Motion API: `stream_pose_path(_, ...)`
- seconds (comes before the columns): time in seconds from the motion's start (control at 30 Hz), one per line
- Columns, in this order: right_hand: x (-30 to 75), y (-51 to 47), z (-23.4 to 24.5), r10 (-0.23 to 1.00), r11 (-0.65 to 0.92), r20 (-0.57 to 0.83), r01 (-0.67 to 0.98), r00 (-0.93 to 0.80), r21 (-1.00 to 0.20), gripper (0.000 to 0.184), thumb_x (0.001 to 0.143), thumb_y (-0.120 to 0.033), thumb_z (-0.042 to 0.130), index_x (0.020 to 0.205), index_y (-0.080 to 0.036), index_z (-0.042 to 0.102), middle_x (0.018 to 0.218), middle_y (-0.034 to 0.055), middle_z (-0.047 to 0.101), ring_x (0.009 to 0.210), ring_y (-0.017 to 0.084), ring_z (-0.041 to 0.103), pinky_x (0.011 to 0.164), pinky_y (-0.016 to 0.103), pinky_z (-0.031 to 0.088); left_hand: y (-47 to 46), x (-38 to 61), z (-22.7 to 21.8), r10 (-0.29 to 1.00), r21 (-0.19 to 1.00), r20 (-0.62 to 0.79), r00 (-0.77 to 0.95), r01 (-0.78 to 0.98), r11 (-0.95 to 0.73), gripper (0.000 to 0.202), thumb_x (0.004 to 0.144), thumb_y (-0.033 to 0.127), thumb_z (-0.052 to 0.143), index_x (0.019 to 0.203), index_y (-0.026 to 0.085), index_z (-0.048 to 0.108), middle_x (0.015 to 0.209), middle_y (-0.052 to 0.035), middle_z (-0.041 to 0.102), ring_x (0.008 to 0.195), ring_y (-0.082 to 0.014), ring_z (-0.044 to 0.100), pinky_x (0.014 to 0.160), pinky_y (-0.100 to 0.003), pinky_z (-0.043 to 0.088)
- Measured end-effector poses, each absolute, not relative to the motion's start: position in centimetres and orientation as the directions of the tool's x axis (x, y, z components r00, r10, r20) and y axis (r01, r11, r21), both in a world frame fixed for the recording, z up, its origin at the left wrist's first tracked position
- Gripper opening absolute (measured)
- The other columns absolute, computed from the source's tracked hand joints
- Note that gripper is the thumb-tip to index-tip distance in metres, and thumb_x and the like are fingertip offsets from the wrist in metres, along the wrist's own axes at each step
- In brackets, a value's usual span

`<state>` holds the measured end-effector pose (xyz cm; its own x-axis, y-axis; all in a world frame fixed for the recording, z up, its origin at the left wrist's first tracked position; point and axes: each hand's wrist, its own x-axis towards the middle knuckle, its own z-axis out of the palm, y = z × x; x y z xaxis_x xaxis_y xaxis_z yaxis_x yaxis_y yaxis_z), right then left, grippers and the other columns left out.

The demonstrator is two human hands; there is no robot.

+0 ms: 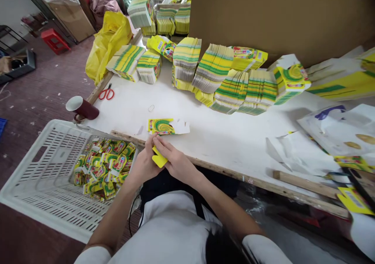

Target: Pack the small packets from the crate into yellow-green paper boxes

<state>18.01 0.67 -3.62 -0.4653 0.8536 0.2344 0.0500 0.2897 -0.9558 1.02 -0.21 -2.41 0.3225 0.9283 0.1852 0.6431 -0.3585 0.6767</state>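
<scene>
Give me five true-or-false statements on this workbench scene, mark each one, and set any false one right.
1. The left hand and right hand hold a yellow card piece between them. True.
2. The scissors are in the right hand. False: the scissors lie on the table.
3. A white basket with small printed packs stands on the person's left. True.
4. The stool on the floor is blue. False: the stool is red.
5. A printed carton lies just beyond the hands. True.
</scene>
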Motion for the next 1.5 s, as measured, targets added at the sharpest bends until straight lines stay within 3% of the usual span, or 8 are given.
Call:
stream_pose_path(0.13,18.4,1.2,-4.0,0.910,0.371,0.320,0.173,-0.266,-0.912,0.063,0.094,-0.006,0.046,0.150,-0.034,0.047,0.158,0.0043,0.046,0.146,0.022,0.044,0.121,0.043,0.039,0.0,0.8,-2.8,0.959,0.735,0.280,-0.030,0.650,-0.195,0.103,0.063,0.031,0.086,0.147,0.019,0.029,0.133,-0.0180,0.054,0.115,-0.0291,0.062,0.097,-0.045,0.052)
stream_pose_path(0.37,19.3,2.1,-4.5,0.844,0.503,0.384,0.304,-0.374,-0.809,0.072,0.095,-0.027,0.062,0.159,-0.029,0.029,0.170,0.0104,0.019,0.154,0.031,0.028,0.117,0.048,0.044,0.1,0.0,-1.6,0.967,0.997,-0.069,-0.246,0.009,0.073,0.046,0.077,0.038,0.080,0.116,0.020,0.062,0.106,-0.0050,0.069,0.095,-0.0173,0.069,0.082,-0.028,0.057)
stream_pose_path(0.57,20.1,2.2,-3.8,0.834,0.527,0.396,0.346,-0.383,-0.776,0.041,0.096,-0.025,0.060,0.138,-0.024,0.061,0.163,0.0136,0.035,0.147,0.030,0.043,0.113,0.048,0.049,0.2,0.1,-1.5,0.955,0.987,-0.130,-0.267,-0.131,0.098,0.048,0.069,0.031,0.087,0.111,0.020,0.066,0.104,-0.0043,0.072,0.096,-0.0169,0.069,0.082,-0.025,0.056)
stream_pose_path(0.8,20.9,2.7,-3.1,0.805,0.540,0.365,0.326,-0.467,-0.776,0.026,0.090,-0.022,0.069,0.115,-0.021,0.074,0.152,0.0161,0.051,0.132,0.029,0.059,0.105,0.045,0.055,0.4,0.8,-2.1,0.927,0.966,-0.185,-0.326,-0.232,0.111,0.052,0.062,0.030,0.091,0.106,0.019,0.067,0.096,-0.0029,0.072,0.086,-0.0147,0.069,0.076,-0.023,0.055)
stream_pose_path(0.93,19.5,2.4,-3.7,0.863,0.495,0.420,0.305,-0.282,-0.813,0.019,0.092,-0.026,0.067,0.109,-0.022,0.075,0.149,0.0149,0.053,0.134,0.028,0.057,0.106,0.045,0.053,0.6,1.0,-1.6,0.924,0.967,-0.166,-0.345,-0.238,0.084,0.050,0.064,0.032,0.090,0.107,0.019,0.067,0.101,-0.0033,0.071,0.090,-0.0147,0.069,0.078,-0.023,0.056)
stream_pose_path(1.13,20.0,2.7,-3.5,0.805,0.495,0.355,0.209,-0.475,-0.843,0.024,0.088,-0.020,0.070,0.112,-0.022,0.074,0.145,0.0164,0.055,0.126,0.028,0.062,0.100,0.047,0.056,0.2,0.2,-1.5,0.918,0.975,-0.164,-0.360,-0.201,0.095,0.050,0.064,0.028,0.090,0.107,0.020,0.067,0.102,-0.0032,0.070,0.088,-0.0131,0.069,0.077,-0.021,0.056)
stream_pose_path(1.33,19.8,2.6,-3.2,0.874,0.451,0.367,0.248,-0.320,-0.857,0.016,0.089,-0.019,0.068,0.104,-0.023,0.072,0.145,0.0134,0.054,0.131,0.028,0.058,0.107,0.047,0.051,0.2,0.9,-1.6,0.930,0.974,-0.146,-0.338,-0.215,0.074,0.050,0.067,0.033,0.089,0.108,0.020,0.064,0.098,-0.0015,0.072,0.087,-0.0135,0.070,0.078,-0.022,0.057)
stream_pose_path(1.5,18.6,1.9,-2.9,0.924,0.367,0.335,0.184,-0.184,-0.912,0.046,0.079,-0.025,0.077,0.119,-0.022,0.056,0.126,0.0145,0.063,0.117,0.028,0.064,0.094,0.044,0.058,0.2,1.3,-1.2,0.943,0.970,-0.147,-0.298,-0.230,0.079,0.049,0.069,0.031,0.087,0.112,0.021,0.065,0.100,-0.0020,0.072,0.089,-0.0130,0.070,0.078,-0.021,0.057)
